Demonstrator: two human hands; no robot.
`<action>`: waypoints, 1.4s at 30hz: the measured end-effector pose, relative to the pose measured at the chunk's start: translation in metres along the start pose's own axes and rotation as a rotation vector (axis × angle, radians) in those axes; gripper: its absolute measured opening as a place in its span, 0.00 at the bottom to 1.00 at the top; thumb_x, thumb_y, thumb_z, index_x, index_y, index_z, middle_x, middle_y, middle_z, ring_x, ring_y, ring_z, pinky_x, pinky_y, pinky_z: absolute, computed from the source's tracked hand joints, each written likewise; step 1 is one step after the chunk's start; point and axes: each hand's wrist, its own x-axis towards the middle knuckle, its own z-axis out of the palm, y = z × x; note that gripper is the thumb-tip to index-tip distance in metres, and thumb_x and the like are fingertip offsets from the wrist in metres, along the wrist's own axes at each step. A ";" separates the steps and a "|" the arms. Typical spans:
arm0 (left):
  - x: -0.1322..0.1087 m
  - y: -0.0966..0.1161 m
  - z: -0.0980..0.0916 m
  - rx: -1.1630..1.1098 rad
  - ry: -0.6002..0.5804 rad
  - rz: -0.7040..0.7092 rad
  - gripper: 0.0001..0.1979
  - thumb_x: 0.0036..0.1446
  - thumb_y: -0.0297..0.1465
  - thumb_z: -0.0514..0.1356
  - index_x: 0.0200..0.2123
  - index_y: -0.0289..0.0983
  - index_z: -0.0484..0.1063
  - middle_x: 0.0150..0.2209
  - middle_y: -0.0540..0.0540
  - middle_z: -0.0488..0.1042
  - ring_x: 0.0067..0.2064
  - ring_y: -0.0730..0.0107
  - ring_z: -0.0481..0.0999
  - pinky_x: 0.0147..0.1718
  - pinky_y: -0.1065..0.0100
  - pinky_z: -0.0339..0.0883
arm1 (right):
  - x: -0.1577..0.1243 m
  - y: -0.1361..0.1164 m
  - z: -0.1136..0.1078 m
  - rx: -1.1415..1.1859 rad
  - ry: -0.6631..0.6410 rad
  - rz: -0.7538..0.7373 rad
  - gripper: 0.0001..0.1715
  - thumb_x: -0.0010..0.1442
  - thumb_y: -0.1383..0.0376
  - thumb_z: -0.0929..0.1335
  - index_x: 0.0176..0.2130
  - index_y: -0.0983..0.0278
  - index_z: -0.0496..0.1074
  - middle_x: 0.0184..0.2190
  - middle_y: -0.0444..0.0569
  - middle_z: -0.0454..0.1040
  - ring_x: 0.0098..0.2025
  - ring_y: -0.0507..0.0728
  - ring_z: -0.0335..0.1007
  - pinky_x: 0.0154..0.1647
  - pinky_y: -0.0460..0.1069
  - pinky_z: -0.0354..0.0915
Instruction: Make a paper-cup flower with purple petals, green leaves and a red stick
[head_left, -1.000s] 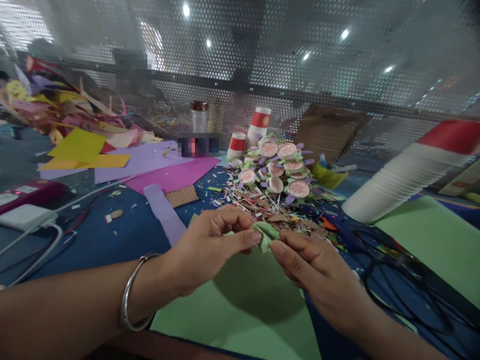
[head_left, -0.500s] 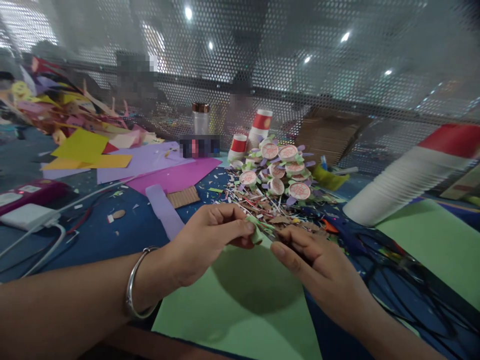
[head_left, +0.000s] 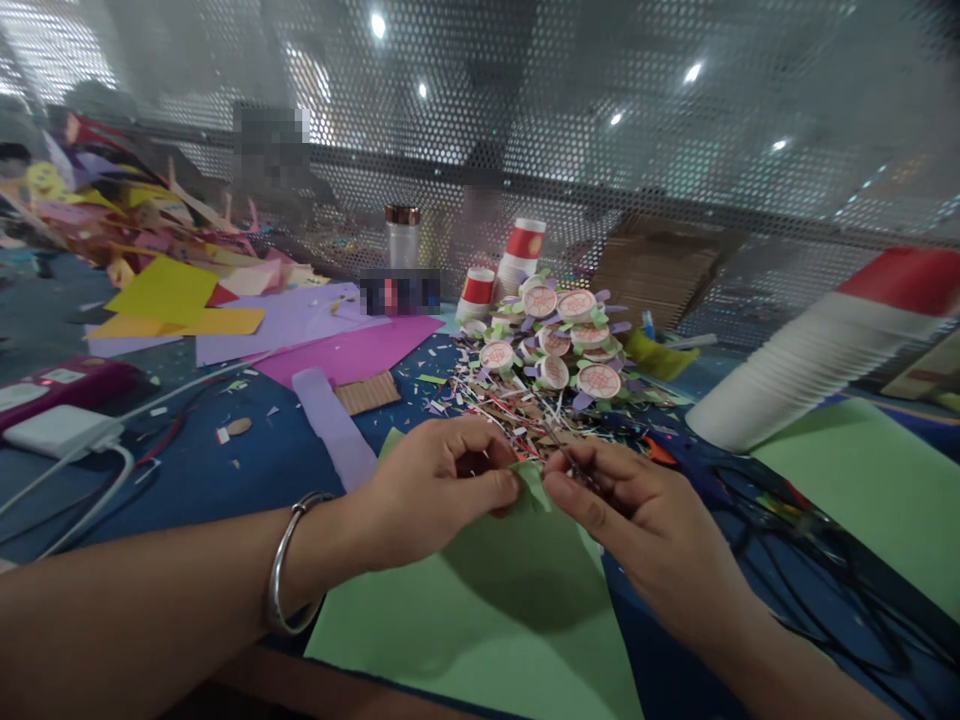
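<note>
My left hand [head_left: 435, 490], a metal bangle on its wrist, pinches a small folded piece of green paper [head_left: 531, 487] between thumb and forefinger. My right hand [head_left: 630, 510] meets it from the right, fingertips closed on the same green piece. Both hands hover over a light green paper sheet [head_left: 480, 620] lying on the blue table. Just beyond the hands lies a heap of paper scraps [head_left: 517, 405].
A pile of round paper-cup flowers [head_left: 562, 335] sits behind the scraps. A stack of white and red paper cups [head_left: 817, 350] lies at right. Black scissors [head_left: 780, 520] rest by another green sheet [head_left: 862, 480]. Coloured sheets [head_left: 285, 320], a charger and cables [head_left: 67, 440] lie at left.
The left hand drew the green piece away and curled it, then both hands came back together on it, the right fingers rising from the sheet.
</note>
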 end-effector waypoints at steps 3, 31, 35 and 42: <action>-0.001 0.002 0.001 0.156 0.030 0.069 0.05 0.53 0.32 0.61 0.29 0.36 0.73 0.29 0.50 0.71 0.31 0.72 0.68 0.30 0.69 0.60 | 0.000 0.001 0.002 0.007 -0.020 -0.026 0.12 0.63 0.55 0.70 0.37 0.61 0.75 0.29 0.45 0.74 0.29 0.52 0.69 0.27 0.45 0.65; -0.019 0.009 0.009 0.610 0.123 0.310 0.02 0.54 0.26 0.62 0.30 0.37 0.71 0.26 0.52 0.76 0.28 0.74 0.74 0.29 0.73 0.65 | -0.010 -0.008 0.013 -0.224 0.148 -0.156 0.04 0.58 0.65 0.68 0.31 0.61 0.73 0.22 0.42 0.69 0.23 0.51 0.63 0.22 0.45 0.61; -0.022 0.004 0.010 0.685 0.143 0.380 0.01 0.54 0.27 0.62 0.30 0.37 0.72 0.27 0.51 0.78 0.29 0.72 0.76 0.30 0.72 0.66 | -0.011 -0.006 0.015 -0.205 0.147 -0.217 0.04 0.58 0.67 0.67 0.32 0.61 0.73 0.22 0.40 0.69 0.22 0.50 0.63 0.21 0.44 0.60; -0.018 0.007 0.013 0.549 0.165 0.257 0.02 0.50 0.27 0.60 0.29 0.36 0.74 0.25 0.52 0.76 0.26 0.73 0.74 0.25 0.72 0.64 | -0.011 -0.005 0.017 -0.206 0.173 -0.253 0.04 0.57 0.69 0.67 0.32 0.61 0.73 0.21 0.38 0.68 0.21 0.48 0.61 0.20 0.42 0.58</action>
